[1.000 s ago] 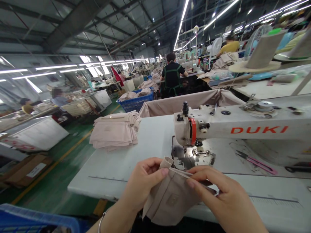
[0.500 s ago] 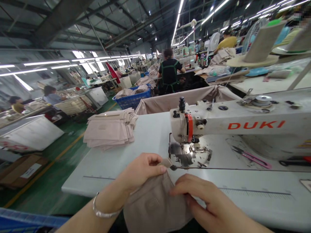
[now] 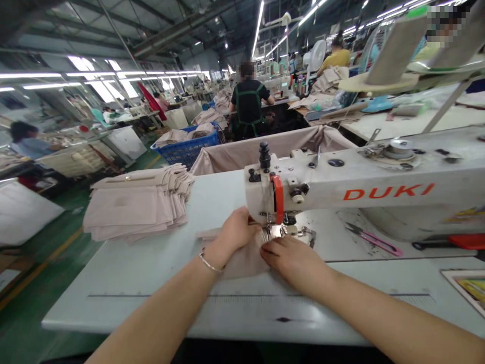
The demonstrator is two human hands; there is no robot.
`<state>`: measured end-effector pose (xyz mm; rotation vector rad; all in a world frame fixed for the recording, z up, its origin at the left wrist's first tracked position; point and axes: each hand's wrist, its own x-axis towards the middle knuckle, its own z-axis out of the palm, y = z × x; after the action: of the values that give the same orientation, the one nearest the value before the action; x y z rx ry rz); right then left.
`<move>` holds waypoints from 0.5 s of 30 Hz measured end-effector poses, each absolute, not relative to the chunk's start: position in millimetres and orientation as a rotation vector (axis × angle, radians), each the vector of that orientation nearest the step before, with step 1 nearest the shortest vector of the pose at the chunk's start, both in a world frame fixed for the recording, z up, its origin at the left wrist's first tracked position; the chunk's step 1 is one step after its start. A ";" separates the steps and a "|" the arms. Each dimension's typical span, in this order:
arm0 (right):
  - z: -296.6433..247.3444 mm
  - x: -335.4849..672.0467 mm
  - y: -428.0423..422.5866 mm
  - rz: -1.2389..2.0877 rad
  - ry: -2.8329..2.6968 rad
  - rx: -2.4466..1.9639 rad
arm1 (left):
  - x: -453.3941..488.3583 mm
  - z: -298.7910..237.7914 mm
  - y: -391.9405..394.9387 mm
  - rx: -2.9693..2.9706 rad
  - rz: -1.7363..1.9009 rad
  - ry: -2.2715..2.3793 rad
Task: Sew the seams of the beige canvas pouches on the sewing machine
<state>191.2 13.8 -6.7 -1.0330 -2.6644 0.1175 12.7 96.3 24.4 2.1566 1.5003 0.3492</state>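
A beige fabric piece [image 3: 246, 264] lies on the sewing machine's pale table, its right edge at the presser foot [image 3: 276, 231]. My left hand [image 3: 239, 228] is closed on the fabric's far side, just left of the needle area, with its fingertips partly hidden behind the machine head. Close in front of the foot, my right hand [image 3: 293, 260] has its fingers curled together on the fabric's right edge. Above both hands stands the white sewing machine [image 3: 314, 187] with an orange guard. Both thumbs' exact grip is hard to see.
A stack of beige fabric pieces [image 3: 129, 207] sits on the table's left. Pink thread snips [image 3: 375, 240] lie under the machine arm. Behind the table are a cloth-lined bin [image 3: 223, 154] and a blue basket [image 3: 185, 151]. A co-worker [image 3: 250, 101] sits beyond, facing away.
Both hands have moved forward from the table's front edge to the presser foot, carrying the fabric piece, which now lies flat on the table. The view has shifted to the right.
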 end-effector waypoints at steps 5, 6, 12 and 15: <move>-1.7 186.7 -34.1 0.429 -2.514 -0.903 | -25.5 36.5 53.1 1.966 0.298 1.368; 0.2 183.1 -41.1 0.563 -2.385 -0.929 | -31.5 41.6 43.5 1.861 0.323 1.320; 14.4 156.2 -45.6 1.079 -1.637 -1.286 | -37.5 68.3 4.9 1.487 0.482 1.207; 20.1 150.6 -40.3 1.279 -1.563 -1.230 | -36.3 72.2 -1.3 1.394 0.503 1.145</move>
<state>150.6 -40.3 20.1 -1.2295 -1.5631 1.2789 -36.3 -1.3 72.2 1.3945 1.1451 0.5025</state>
